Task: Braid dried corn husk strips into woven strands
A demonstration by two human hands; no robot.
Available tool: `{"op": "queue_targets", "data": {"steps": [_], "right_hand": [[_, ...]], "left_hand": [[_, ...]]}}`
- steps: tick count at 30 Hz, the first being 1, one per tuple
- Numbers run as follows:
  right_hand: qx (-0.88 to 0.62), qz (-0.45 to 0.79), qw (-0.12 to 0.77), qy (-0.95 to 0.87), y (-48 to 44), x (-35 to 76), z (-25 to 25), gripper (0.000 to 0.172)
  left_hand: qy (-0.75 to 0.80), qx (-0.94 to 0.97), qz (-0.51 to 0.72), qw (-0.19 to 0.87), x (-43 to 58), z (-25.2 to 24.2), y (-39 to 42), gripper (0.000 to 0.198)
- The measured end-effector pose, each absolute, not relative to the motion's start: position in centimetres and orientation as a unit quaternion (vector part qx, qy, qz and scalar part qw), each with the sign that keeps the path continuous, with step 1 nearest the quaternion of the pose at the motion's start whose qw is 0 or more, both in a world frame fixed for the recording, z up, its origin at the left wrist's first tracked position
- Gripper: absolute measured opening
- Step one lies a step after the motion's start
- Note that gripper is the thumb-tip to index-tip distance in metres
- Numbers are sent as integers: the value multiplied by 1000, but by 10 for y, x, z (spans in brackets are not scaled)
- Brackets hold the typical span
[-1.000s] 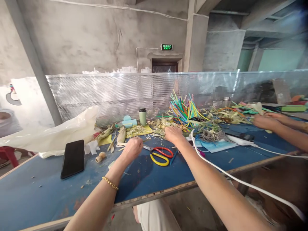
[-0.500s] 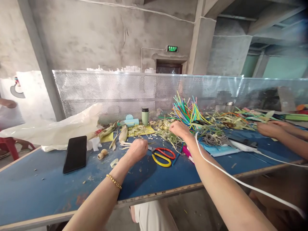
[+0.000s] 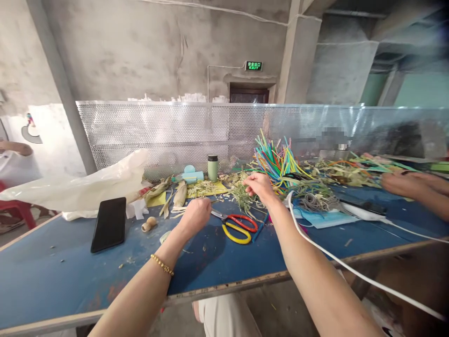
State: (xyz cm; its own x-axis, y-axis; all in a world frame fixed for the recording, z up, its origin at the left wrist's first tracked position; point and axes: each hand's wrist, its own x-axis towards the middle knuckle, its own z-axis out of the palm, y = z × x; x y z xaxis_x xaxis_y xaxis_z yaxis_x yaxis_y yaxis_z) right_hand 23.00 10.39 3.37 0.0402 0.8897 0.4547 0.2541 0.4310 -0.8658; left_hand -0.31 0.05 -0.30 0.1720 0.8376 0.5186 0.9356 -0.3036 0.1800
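My left hand (image 3: 196,215) is closed in a fist above the blue table, with the scissors (image 3: 240,228) lying just right of it. A thin strand seems to stick out by its fingertips, but what it grips is too small to name. Farther right, my right hand (image 3: 259,186) has its fingers pinched together over a pile of green and straw-coloured dry strips (image 3: 242,199); whatever is between those fingers is hidden. The scissors have one red and one yellow handle. Left of my left hand lie a dried corn husk (image 3: 180,194) and a small beige knobbed piece (image 3: 149,224).
A black phone (image 3: 109,224) and white plastic sheeting (image 3: 105,187) lie left. Behind stand a green tumbler (image 3: 212,168), colourful pipe cleaners (image 3: 277,161) and a perforated metal screen (image 3: 157,135). A white cable (image 3: 336,260) crosses my right arm. Another person's hands (image 3: 403,187) work at the right.
My right hand has gone from a turned-down fist to a pinch with its fingertips showing. My left hand has shifted slightly left and up, uncovering more of the scissors' blades.
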Motion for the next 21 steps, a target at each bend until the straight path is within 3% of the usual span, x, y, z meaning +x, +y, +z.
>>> {"op": "queue_targets", "data": {"steps": [3, 7, 14, 21], "right_hand": [[-394, 344, 563, -640, 102, 229, 31, 12], [-357, 369, 499, -698, 93, 226, 30, 18], [-361, 320, 437, -759, 83, 215, 28, 25], [-299, 355, 468, -752, 83, 211, 24, 30]], "left_hand": [[-571, -745, -345, 8, -3, 4, 0, 30], [-525, -727, -436, -77, -3, 12, 1, 28], [-476, -731, -456, -175, 8, 41, 16, 25], [-415, -640, -496, -414, 50, 57, 37, 20]]}}
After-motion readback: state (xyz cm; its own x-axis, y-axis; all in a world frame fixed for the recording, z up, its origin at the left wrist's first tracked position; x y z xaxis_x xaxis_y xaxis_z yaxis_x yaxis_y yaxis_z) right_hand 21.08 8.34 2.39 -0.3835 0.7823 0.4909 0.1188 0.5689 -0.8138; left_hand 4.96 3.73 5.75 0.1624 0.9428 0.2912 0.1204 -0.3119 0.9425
